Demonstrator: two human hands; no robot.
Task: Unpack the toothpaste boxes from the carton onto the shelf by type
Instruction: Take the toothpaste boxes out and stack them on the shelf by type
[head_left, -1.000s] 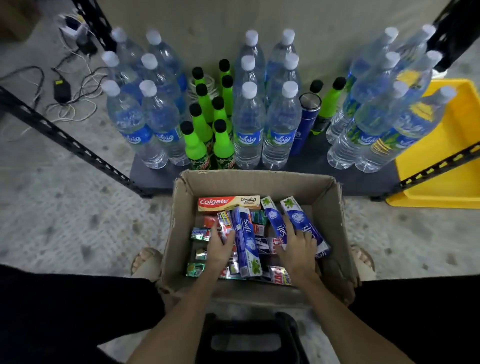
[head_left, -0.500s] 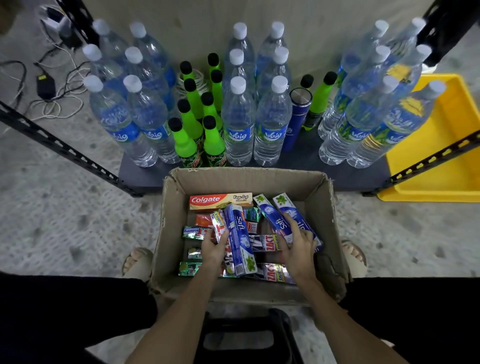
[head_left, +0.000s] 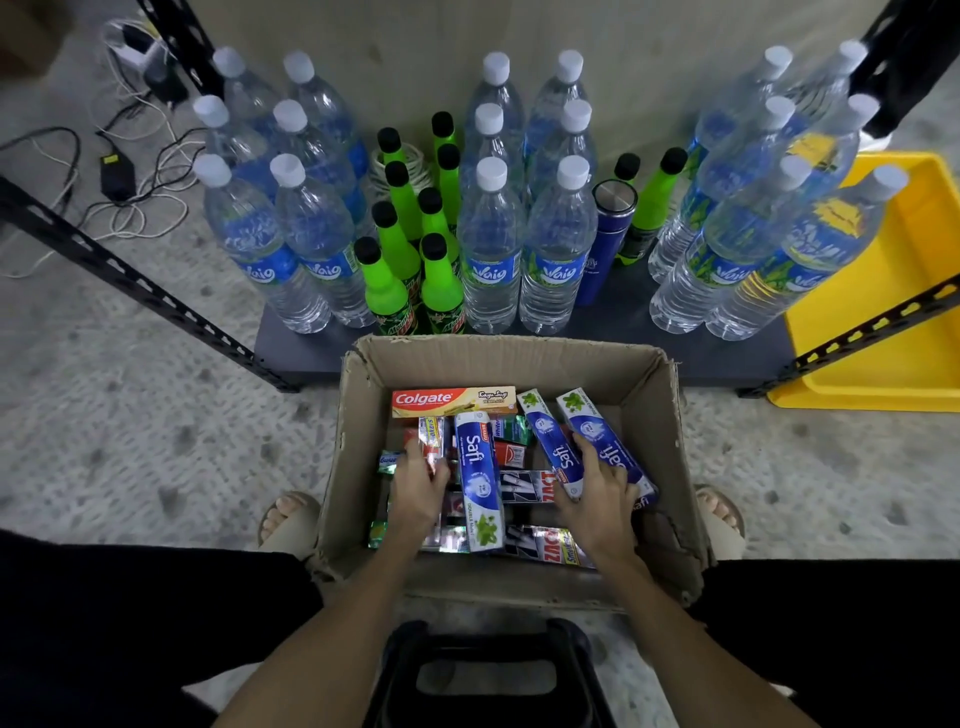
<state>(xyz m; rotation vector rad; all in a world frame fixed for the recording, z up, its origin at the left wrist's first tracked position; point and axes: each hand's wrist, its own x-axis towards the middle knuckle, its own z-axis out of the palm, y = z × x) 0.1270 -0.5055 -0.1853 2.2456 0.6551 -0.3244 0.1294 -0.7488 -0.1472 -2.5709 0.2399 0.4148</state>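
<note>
While inside the carton (head_left: 358, 467), left hand (head_left: 415, 488), right hand (head_left: 592, 493) on Safi boxes (head_left: 597, 441).

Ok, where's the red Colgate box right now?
In the head view, the red and gold Colgate box lies flat along the cardboard carton's far wall, left of the two slanted blue Safi boxes.

Both hands are down in the cardboard carton (head_left: 649, 395): the left hand (head_left: 418, 491) fingers a small box by the middle Safi box (head_left: 480, 480), the right hand (head_left: 595, 501) pinches two blue Safi boxes (head_left: 582, 436). A Colgate box (head_left: 452, 400) lies at the far wall. Water bottles (head_left: 491, 249) crowd the shelf (head_left: 296, 348) beyond.
</note>
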